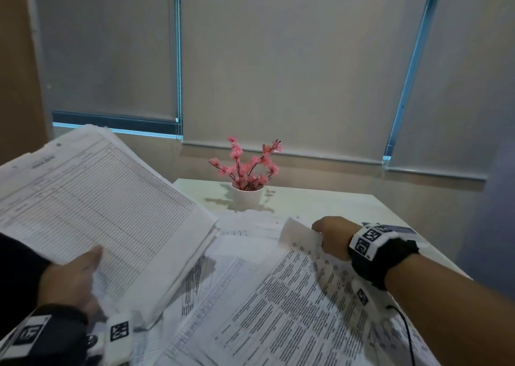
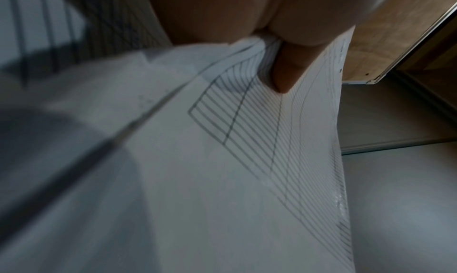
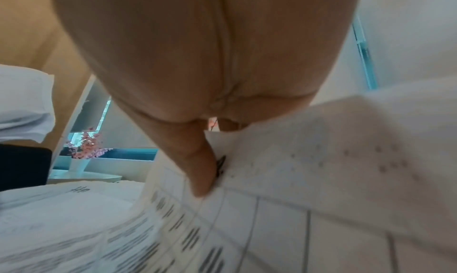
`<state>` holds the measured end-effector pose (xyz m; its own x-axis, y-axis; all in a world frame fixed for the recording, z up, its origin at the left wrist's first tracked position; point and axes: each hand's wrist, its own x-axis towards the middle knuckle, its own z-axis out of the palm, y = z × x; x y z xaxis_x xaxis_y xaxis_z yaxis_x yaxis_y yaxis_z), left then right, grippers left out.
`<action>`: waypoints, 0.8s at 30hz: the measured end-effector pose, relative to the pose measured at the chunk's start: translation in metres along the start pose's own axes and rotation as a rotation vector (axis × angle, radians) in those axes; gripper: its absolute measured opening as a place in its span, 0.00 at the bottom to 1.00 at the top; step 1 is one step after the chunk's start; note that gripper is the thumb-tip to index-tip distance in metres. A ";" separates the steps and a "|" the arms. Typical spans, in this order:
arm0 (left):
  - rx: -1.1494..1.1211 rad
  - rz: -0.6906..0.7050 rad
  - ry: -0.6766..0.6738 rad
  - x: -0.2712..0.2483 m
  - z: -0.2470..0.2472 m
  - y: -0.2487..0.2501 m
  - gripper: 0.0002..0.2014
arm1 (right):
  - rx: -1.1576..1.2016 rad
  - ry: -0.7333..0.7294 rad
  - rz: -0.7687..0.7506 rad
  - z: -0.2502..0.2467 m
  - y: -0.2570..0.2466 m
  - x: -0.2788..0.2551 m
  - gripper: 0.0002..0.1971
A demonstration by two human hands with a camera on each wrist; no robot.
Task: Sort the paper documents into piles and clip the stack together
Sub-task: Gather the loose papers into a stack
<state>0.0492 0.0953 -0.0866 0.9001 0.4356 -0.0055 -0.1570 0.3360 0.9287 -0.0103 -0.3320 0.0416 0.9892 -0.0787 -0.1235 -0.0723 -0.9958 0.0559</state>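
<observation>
My left hand point(image 1: 75, 276) grips a thick stack of ruled forms point(image 1: 92, 207) by its near edge and holds it tilted above the left of the table; the thumb point(image 2: 287, 71) lies on the top sheet point(image 2: 247, 160). My right hand point(image 1: 331, 237) pinches the far corner of a printed text sheet point(image 1: 289, 304) and lifts that corner off the loose papers point(image 1: 223, 271) spread over the table. In the right wrist view the thumb point(image 3: 200, 165) presses on the sheet point(image 3: 296, 179). No clip is in sight.
A white pot of pink flowers point(image 1: 246, 184) stands at the back middle of the white table point(image 1: 348, 207). Roller blinds point(image 1: 278, 59) cover the windows behind. A dark flat object point(image 1: 398, 230) lies beyond my right wrist. A black cable point(image 1: 407, 332) runs over the papers at the lower right.
</observation>
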 end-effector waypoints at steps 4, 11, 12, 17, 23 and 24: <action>-0.015 -0.126 0.093 0.006 -0.003 -0.005 0.21 | 0.104 0.061 0.014 0.000 0.008 0.001 0.10; 0.020 -0.090 0.067 -0.016 0.008 0.011 0.19 | 0.252 0.096 -0.089 0.006 -0.015 0.004 0.09; 0.029 -0.086 0.067 -0.022 0.012 0.014 0.17 | 0.243 0.072 -0.090 0.008 -0.021 0.003 0.10; 0.081 0.027 0.035 -0.048 0.028 0.033 0.09 | 0.214 0.042 -0.181 -0.005 -0.037 -0.009 0.16; 0.225 0.133 -0.085 -0.053 0.051 0.053 0.09 | 0.266 0.241 -0.301 -0.073 -0.054 -0.050 0.12; 0.259 0.151 -0.126 -0.060 0.057 0.057 0.07 | 0.262 0.296 -0.331 -0.083 -0.057 -0.056 0.09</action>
<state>0.0095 0.0410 -0.0120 0.9204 0.3521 0.1703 -0.1983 0.0448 0.9791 -0.0508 -0.2667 0.1277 0.9555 0.2211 0.1955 0.2586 -0.9463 -0.1939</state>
